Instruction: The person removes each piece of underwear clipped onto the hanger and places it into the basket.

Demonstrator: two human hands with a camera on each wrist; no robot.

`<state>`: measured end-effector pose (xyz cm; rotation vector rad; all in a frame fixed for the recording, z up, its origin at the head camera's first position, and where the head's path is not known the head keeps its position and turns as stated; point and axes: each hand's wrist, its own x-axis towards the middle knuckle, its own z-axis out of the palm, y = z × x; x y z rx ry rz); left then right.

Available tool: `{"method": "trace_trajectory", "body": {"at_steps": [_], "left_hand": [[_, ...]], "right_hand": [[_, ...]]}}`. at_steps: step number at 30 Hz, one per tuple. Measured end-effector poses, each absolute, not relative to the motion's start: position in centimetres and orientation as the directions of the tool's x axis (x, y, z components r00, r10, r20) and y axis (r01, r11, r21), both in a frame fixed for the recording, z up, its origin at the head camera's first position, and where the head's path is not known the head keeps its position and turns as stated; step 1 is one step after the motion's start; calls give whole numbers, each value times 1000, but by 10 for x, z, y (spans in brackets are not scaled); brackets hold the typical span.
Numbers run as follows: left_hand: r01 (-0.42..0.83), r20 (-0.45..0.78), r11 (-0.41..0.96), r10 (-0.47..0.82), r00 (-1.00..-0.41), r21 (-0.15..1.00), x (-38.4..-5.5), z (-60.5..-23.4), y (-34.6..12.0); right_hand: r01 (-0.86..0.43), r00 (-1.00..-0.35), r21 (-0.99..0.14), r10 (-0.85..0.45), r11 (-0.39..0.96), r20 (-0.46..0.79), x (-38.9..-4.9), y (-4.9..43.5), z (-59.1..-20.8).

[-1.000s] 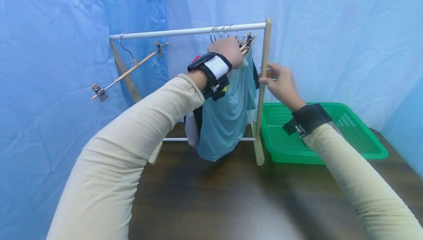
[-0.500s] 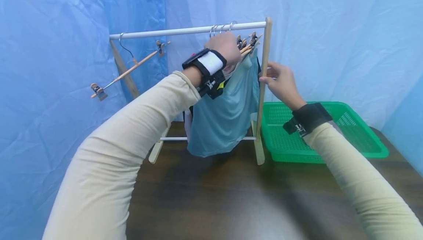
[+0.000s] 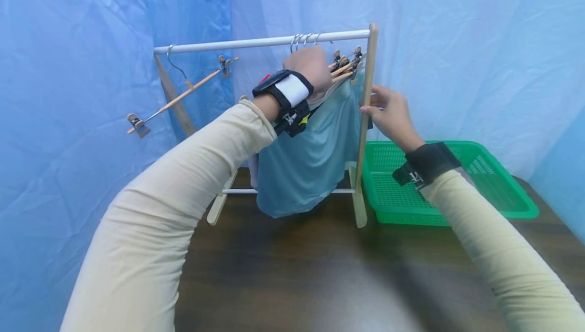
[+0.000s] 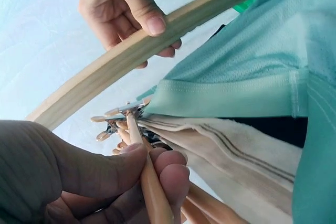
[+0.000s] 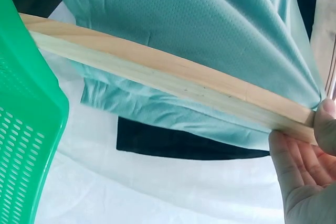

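My left hand (image 3: 311, 68) pinches the wooden bar of a clip hanger (image 4: 153, 187) between thumb and fingers, just below the rack's white rail (image 3: 256, 43). A teal mesh garment (image 3: 306, 169) hangs there, its waistband spread out in the left wrist view. Behind it show a cream garment with dark stripes (image 4: 236, 145) and a black one (image 5: 173, 139), near several more wooden hanger bars. My right hand (image 3: 390, 116) grips the rack's right wooden upright (image 5: 157, 72), thumb on the near face and fingertips round the other side. The left fingers are hidden in the head view.
A bare clip hanger (image 3: 183, 96) hangs tilted at the rail's left end. A green perforated basket (image 3: 457, 216) stands right of the rack on the dark wooden table (image 3: 292, 276). Pale blue cloth (image 3: 480, 58) covers the walls behind.
My left hand has shifted slightly left. The hanger clips have moved right toward the upright, and the teal garment has swung wider and further left. My right hand stays on the upright.
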<state>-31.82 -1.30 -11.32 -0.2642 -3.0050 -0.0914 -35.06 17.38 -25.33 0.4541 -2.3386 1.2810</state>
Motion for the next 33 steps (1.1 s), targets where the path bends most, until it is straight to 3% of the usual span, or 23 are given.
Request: {"method": "trace_trajectory", "body": {"at_steps": [8, 23, 33], "left_hand": [[192, 82, 981, 189, -979, 21, -310, -105, -16], [171, 135, 980, 184, -974, -106, -308, -104, -9], [184, 134, 982, 189, -973, -50, -312, -98, -14]], "right_hand": [[-472, -855, -704, -81, 531, 512, -350, 173, -254], [-473, -855, -710, -79, 522, 512, -349, 173, -253], [-462, -862, -716, -76, 523, 501, -350, 174, -256]]}}
